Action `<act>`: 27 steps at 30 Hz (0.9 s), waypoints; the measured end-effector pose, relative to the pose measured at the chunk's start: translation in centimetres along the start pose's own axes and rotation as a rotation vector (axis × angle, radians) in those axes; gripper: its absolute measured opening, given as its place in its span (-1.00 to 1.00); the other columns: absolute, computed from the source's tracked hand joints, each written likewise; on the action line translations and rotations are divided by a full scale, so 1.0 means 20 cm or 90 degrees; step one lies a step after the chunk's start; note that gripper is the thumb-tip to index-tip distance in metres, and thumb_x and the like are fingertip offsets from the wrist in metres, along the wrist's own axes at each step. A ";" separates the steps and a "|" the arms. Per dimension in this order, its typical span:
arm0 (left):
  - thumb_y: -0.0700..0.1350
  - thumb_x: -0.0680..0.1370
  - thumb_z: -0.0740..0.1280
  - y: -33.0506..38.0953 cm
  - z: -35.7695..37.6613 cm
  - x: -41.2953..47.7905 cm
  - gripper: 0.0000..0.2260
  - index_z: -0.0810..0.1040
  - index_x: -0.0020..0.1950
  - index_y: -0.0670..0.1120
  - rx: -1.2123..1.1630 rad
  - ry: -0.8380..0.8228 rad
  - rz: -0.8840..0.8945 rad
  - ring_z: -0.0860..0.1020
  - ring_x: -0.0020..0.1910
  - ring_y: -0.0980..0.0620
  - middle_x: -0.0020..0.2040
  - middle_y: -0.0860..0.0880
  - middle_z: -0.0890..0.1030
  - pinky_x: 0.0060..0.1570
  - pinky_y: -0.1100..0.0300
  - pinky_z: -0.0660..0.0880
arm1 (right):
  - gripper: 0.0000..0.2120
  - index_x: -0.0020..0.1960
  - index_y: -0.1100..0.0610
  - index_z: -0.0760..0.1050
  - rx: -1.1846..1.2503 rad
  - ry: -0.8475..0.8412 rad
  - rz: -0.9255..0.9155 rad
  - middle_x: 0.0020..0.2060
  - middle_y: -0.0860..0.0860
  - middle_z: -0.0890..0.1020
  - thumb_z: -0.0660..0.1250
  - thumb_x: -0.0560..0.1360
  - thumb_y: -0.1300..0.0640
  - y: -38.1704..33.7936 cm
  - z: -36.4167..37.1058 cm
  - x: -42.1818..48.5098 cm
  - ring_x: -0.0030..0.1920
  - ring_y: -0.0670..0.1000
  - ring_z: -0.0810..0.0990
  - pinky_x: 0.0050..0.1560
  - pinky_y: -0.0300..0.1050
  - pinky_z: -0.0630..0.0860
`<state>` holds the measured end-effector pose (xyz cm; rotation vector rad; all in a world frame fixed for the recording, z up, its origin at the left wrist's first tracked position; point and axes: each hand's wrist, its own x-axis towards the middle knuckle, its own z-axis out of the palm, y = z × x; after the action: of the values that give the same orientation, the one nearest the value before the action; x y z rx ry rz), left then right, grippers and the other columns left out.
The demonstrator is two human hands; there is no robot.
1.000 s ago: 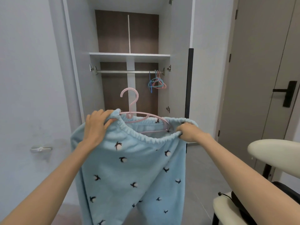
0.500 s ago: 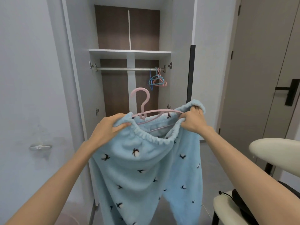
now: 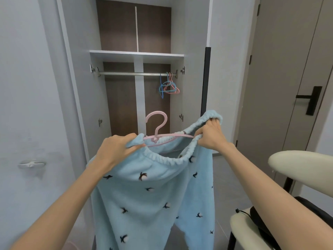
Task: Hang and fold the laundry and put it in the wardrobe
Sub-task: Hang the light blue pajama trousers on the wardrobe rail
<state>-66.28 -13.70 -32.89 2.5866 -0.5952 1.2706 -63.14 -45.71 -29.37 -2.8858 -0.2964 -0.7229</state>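
The light-blue fleece trousers (image 3: 149, 192) on their pink plastic hanger (image 3: 155, 138) now sit higher, nearer below the steel wardrobe rail (image 3: 133, 73); left hand (image 3: 115, 150) and right hand (image 3: 210, 136) each keep a grip clamped on the waistband; hooking likely follows.

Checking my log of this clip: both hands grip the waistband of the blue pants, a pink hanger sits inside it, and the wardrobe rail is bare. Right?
No. The head view shows the rail is not bare: empty hangers hang at its right end. The left hand and right hand do grip the waistband of the blue pants, pink hanger inside.
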 end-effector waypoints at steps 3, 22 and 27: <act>0.37 0.48 0.03 0.00 0.01 -0.01 -0.44 0.57 -0.16 -0.06 0.082 0.020 -0.003 0.51 -0.48 -0.19 -0.48 -0.10 0.54 -0.41 0.14 0.43 | -0.81 -0.02 -0.02 0.68 0.023 0.009 -0.023 0.32 0.22 0.34 0.32 0.45 0.13 -0.02 0.00 0.00 0.39 0.25 0.16 0.44 0.12 0.03; 0.33 0.52 0.17 0.06 0.00 0.01 -0.64 0.42 -0.24 0.07 -0.125 0.178 -0.348 0.52 -0.31 -0.13 -0.39 -0.01 0.53 -0.26 0.07 0.43 | -0.54 0.00 0.17 0.47 0.318 0.131 -0.219 0.47 0.10 0.22 0.11 0.29 0.59 -0.27 0.12 -0.15 0.46 0.00 0.18 0.29 -0.15 0.31; 0.33 0.49 0.21 0.03 0.01 -0.02 -0.63 0.46 -0.26 0.05 -0.174 0.205 -0.336 0.47 -0.40 0.03 -0.46 0.12 0.45 -0.32 0.18 0.32 | -0.73 0.15 0.17 0.39 0.409 0.359 0.000 0.33 0.11 0.35 0.22 0.47 0.33 -0.23 0.07 -0.07 0.34 0.06 0.26 0.27 -0.54 0.01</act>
<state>-66.54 -14.14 -33.27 2.0579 -0.0137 1.2699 -64.77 -41.16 -30.79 -1.9932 -0.3654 -1.1448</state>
